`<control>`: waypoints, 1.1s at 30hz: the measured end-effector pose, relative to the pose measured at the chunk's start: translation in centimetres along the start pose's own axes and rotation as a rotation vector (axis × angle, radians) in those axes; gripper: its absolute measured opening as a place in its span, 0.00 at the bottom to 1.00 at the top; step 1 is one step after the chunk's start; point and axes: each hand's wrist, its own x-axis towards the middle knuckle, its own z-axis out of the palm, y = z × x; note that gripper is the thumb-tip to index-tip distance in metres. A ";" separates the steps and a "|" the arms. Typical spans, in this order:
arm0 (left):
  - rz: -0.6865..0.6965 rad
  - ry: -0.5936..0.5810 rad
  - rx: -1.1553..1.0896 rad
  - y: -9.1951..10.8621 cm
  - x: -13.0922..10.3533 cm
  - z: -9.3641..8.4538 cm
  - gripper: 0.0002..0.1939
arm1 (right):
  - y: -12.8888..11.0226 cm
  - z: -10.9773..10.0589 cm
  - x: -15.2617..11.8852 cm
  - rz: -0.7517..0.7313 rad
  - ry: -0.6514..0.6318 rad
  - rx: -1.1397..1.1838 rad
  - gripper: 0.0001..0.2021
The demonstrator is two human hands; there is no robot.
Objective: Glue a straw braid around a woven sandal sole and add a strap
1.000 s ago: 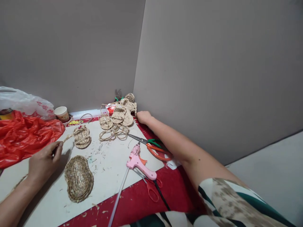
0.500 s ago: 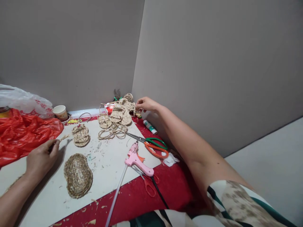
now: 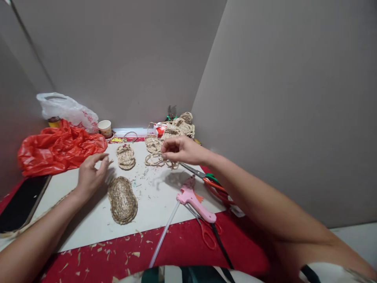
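My left hand (image 3: 92,177) is closed on a braided straw cord (image 3: 59,200), whose short end pokes out past the fingertips. The cord trails back along the forearm to the lower left. Over the white board, my right hand (image 3: 184,151) is pinched; whatever is between its fingertips is too small to make out. Close to the left hand lies a woven straw sole (image 3: 123,200), flat on the board. Behind it sits a small straw slipper (image 3: 126,157) with red bits on top. A pile of small straw slippers (image 3: 184,125) and loops of cord (image 3: 154,159) lie partly behind the right hand.
A pink glue gun (image 3: 196,200) with a long glue stick rests on red-handled scissors (image 3: 207,234). Bigger scissors (image 3: 216,184) lie under the right forearm. A red plastic bag (image 3: 63,149), a paper cup (image 3: 105,128) and a phone (image 3: 22,202) are on the left. Grey panels enclose the table.
My right hand has moved from the far right end of the pile back toward the middle of the board. The view has swung right. My left hand still holds the cord.
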 end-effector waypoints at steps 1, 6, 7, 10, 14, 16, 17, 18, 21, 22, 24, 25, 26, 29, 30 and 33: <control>0.002 -0.045 -0.088 1.1 -0.5 0.0 0.17 | -0.5 0.9 -0.2 -0.067 0.003 -0.106 0.02; -0.232 -0.503 -0.833 6.2 -2.9 -0.7 0.17 | -1.8 4.5 -0.7 -0.370 0.029 -0.482 0.05; -0.265 -0.538 -0.876 6.7 -3.1 -0.9 0.15 | -1.8 4.9 -0.7 -0.399 0.026 -0.494 0.05; -0.303 -0.537 -0.942 7.2 -3.3 -1.4 0.10 | -1.4 5.1 -0.5 -0.373 0.000 -0.474 0.06; -0.294 -0.492 -0.990 7.1 -3.0 -1.6 0.09 | -0.1 4.2 -0.4 -0.239 -0.074 -0.427 0.06; -0.295 -0.513 -0.982 7.1 -3.1 -1.6 0.08 | 0.5 3.8 -0.6 -0.215 -0.058 -0.395 0.04; -0.295 -0.528 -0.969 7.1 -3.1 -1.6 0.08 | 0.7 3.6 -0.7 -0.216 -0.029 -0.392 0.04; -0.292 -0.544 -0.951 7.2 -3.1 -1.5 0.08 | 0.9 3.5 -0.9 -0.227 0.010 -0.402 0.05; -0.248 -0.575 -0.847 7.3 -3.2 -1.4 0.11 | 1.2 3.5 -1.2 -0.307 0.127 -0.478 0.06; -0.224 -0.579 -0.794 7.3 -3.2 -1.3 0.11 | 1.3 3.5 -1.3 -0.338 0.156 -0.499 0.06; -0.165 -0.574 -0.670 7.2 -3.2 -1.3 0.12 | 1.5 3.6 -1.6 -0.387 0.188 -0.521 0.06; -0.128 -0.565 -0.608 7.1 -3.2 -1.3 0.11 | 1.5 3.6 -1.7 -0.401 0.197 -0.526 0.06; -0.085 -0.552 -0.551 7.0 -3.3 -1.3 0.11 | 1.5 3.6 -1.8 -0.410 0.201 -0.529 0.06; 0.099 -0.498 -0.395 6.6 -3.3 -1.2 0.09 | 1.4 3.6 -2.3 -0.425 0.204 -0.517 0.04; 0.180 -0.476 -0.341 6.4 -3.3 -1.2 0.08 | 1.4 3.6 -2.4 -0.423 0.201 -0.500 0.04; 0.435 -0.386 -0.186 5.9 -3.2 -1.0 0.08 | 1.3 3.7 -2.8 -0.367 0.193 -0.372 0.03</control>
